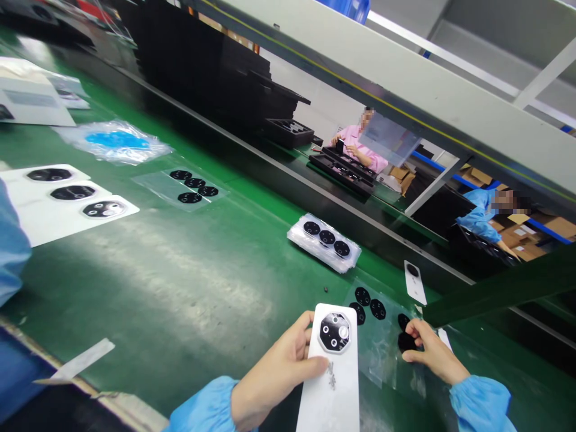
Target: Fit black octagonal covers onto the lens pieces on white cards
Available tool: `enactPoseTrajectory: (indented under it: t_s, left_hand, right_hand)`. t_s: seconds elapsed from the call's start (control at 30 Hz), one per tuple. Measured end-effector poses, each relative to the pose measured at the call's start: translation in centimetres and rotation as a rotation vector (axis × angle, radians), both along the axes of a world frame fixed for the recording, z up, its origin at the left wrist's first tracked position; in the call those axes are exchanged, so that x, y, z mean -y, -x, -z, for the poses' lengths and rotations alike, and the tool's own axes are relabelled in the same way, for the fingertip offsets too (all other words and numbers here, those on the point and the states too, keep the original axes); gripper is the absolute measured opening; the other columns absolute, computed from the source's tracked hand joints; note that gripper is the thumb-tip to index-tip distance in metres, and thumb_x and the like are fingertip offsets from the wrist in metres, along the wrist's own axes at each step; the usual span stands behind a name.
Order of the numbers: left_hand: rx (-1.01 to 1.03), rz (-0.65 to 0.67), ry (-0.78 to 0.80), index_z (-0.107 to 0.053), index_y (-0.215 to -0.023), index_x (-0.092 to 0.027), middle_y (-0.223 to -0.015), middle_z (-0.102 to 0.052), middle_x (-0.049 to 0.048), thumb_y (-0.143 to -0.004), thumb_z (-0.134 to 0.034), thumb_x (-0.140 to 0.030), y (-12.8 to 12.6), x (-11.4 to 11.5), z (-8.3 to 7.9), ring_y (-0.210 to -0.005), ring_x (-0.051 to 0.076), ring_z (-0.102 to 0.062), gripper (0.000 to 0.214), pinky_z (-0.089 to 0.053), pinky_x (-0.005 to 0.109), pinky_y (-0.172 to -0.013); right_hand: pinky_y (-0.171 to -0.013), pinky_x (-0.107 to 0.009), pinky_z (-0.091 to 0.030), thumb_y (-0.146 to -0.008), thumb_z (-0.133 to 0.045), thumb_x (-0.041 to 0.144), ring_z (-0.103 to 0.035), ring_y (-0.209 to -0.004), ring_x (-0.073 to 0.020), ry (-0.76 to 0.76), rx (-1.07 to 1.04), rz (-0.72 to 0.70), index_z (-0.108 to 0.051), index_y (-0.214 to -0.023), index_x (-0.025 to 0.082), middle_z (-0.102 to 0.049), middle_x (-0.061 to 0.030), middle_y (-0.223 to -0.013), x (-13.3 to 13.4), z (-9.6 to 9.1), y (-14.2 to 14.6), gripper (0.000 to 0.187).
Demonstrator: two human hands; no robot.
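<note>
My left hand (274, 375) grips a white phone back cover (332, 372) with an octagonal camera module at its top, held over the green belt. To its right, my right hand (432, 351) pinches a black round lens sticker (406, 342) at the edge of a clear film sheet (382, 354). Three more black stickers (369, 306) lie on that sheet. Both sleeves are light blue.
A bagged stack of white covers (324, 241) lies further up the green belt (180, 288). Three white covers (67, 201), another sticker sheet (191, 187) and a blue-filled plastic bag (114, 141) sit at left. Black trays (288, 129) stack behind. Other workers sit across the line.
</note>
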State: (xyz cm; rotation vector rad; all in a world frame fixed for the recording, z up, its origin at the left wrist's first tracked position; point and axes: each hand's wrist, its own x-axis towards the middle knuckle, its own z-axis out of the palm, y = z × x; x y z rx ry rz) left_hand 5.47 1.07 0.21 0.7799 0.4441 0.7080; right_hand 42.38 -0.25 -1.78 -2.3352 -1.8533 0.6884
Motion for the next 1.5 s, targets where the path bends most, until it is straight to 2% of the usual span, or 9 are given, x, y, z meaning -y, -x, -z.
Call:
enactPoseTrajectory:
  t_s: [0.33,0.63,1.13,1.3,1.5]
  left_hand:
    - [-0.052,-0.049,0.013,-0.042,-0.105,-0.019,-0.099,-0.064,0.0050,-0.071,-0.067,-0.018,0.2,0.9,-0.6,-0.085,0.018,-0.062,0.043,-0.047,0.031,-0.074]
    - [0.016,-0.026,0.036,-0.045,-0.106,-0.020,-0.096,-0.065,0.0046,-0.070,-0.069,-0.018,0.1,1.3,0.3,-0.083,0.019,-0.063,0.044,-0.048,0.030,-0.071]
    - [0.019,-0.025,0.080,-0.046,-0.108,-0.021,-0.095,-0.066,0.0040,-0.070,-0.070,-0.018,0.4,1.0,0.6,-0.082,0.019,-0.064,0.045,-0.048,0.030,-0.072]
    - [0.015,-0.051,0.061,-0.046,-0.108,-0.021,-0.095,-0.066,0.0046,-0.071,-0.069,-0.021,1.4,0.8,0.8,-0.081,0.019,-0.064,0.044,-0.048,0.031,-0.073]
    - [-0.043,-0.118,0.075,-0.046,-0.109,-0.022,-0.098,-0.066,0.0047,-0.072,-0.069,-0.022,3.6,0.1,0.9,-0.086,0.019,-0.063,0.044,-0.047,0.030,-0.075]
  right_hand:
    - [-0.079,-0.029,-0.044,-0.059,-0.060,0.023,-0.051,-0.085,-0.0185,0.014,0.013,0.000,-0.047,-0.089,0.024,-0.051,-0.0017,-0.097,0.2,-0.1,0.3,0.032]
    - [-0.079,-0.029,-0.045,-0.060,-0.060,0.023,-0.054,-0.089,-0.0192,0.001,0.015,-0.001,-0.049,-0.091,0.024,-0.052,-0.0020,-0.098,0.2,0.2,-0.1,0.033]
    - [-0.077,-0.029,-0.046,-0.061,-0.060,0.023,-0.053,-0.085,-0.0184,-0.037,0.027,-0.010,-0.049,-0.090,0.025,-0.052,-0.0017,-0.095,0.6,-0.3,0.6,0.031]
    - [-0.078,-0.030,-0.046,-0.061,-0.058,0.023,-0.054,-0.088,-0.0198,-0.045,0.028,-0.009,-0.050,-0.090,0.024,-0.052,-0.0024,-0.094,0.7,0.0,0.6,0.030]
    - [-0.078,-0.034,-0.048,-0.058,-0.060,0.026,-0.056,-0.093,-0.0245,-0.044,-0.016,0.013,-0.054,-0.089,0.024,-0.055,-0.0044,-0.095,0.6,1.6,-1.4,0.032]
